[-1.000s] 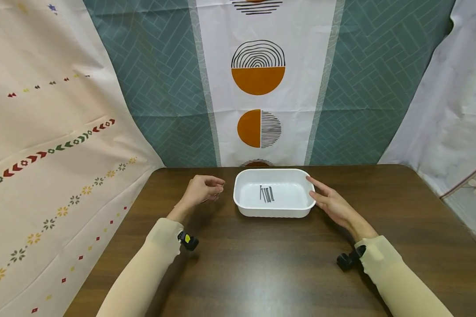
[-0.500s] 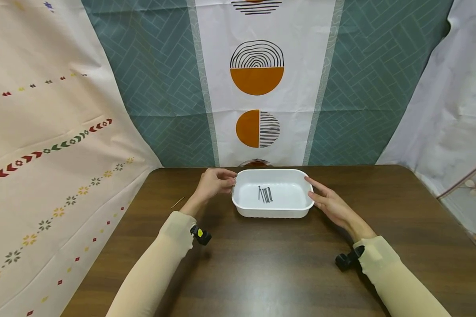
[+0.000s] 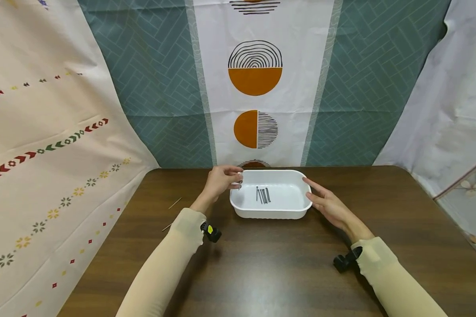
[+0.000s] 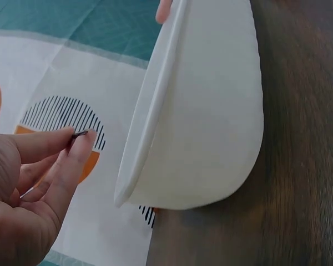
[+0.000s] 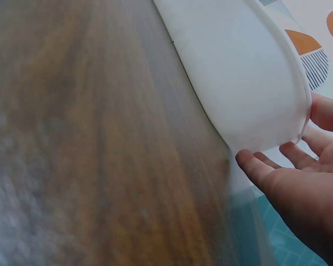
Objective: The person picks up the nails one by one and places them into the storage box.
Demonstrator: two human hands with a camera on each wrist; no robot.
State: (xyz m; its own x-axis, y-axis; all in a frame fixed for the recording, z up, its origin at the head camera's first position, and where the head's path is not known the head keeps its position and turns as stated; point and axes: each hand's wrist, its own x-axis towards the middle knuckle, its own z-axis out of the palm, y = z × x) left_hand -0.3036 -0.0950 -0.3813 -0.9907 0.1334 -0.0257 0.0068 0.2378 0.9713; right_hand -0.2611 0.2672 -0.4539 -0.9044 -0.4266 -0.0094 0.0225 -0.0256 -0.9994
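Brown table [image 3: 285,264], patterned hangings [image 3: 162,88], left fingers [image 4: 44,145] pinching nail [image 4: 80,134], right fingers [image 5: 324,113] spread against tray [image 3: 270,214]

Near mid-frame, the tray [image 3: 286,196] looks like smooth plastic, its nails [image 3: 263,196] dull metal; lower down, the worktop [image 3: 258,259] is glossy grained wood; up top, the hanging [image 3: 162,88] is creased, matt cloth.

Loads of room is left on the near side, so a hand could be swept right across the brown tabletop [image 3: 254,268] to the white tray [image 3: 269,214]. The left end's pretty much blocked by the left hand [image 3: 223,178], the right end by the right hand [image 3: 328,201]. The far side is hemmed in by the hanging cloth [image 3: 214,88]. Inside, a dip could be made right of the nails [image 3: 263,195], by which the middle-left floor is taken up.
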